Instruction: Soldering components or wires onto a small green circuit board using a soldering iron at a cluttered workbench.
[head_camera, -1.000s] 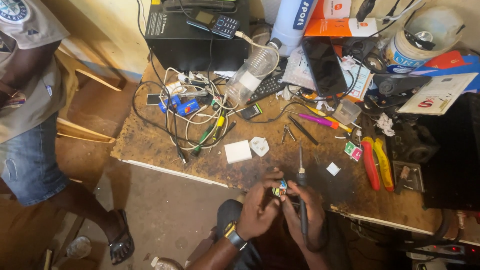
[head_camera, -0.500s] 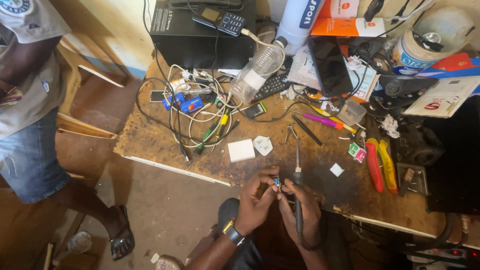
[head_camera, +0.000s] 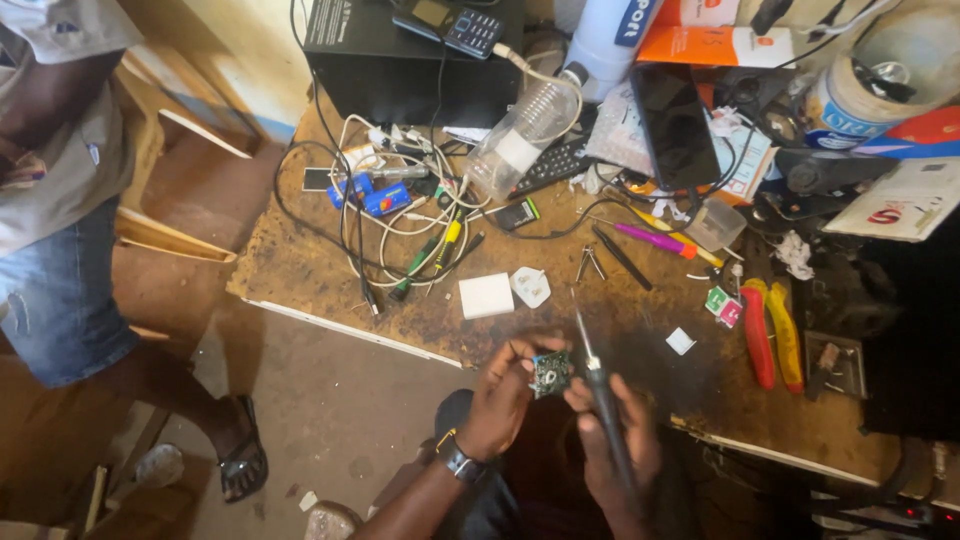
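Observation:
My left hand (head_camera: 505, 395) pinches a small green circuit board (head_camera: 549, 373) just in front of the workbench's near edge. My right hand (head_camera: 622, 432) grips a dark-handled soldering iron (head_camera: 601, 388); its thin metal tip points up and away over the scorched bench top, right beside the board. A watch sits on my left wrist (head_camera: 457, 463). Both hands are close together over my lap, below the worn wooden workbench (head_camera: 300, 275).
On the bench lie a white square block (head_camera: 486, 296), a white plug (head_camera: 530, 287), a tangle of cables (head_camera: 400, 220), a clear plastic bottle (head_camera: 520, 135), a dark phone (head_camera: 672, 125), red and yellow-handled pliers (head_camera: 770, 330) and a black box (head_camera: 400, 60). Another person in denim shorts (head_camera: 55, 290) stands at the left.
My hands have stayed at the bench edge holding the board and the iron. The camera has shifted a little, so the bench sits slightly higher in view.

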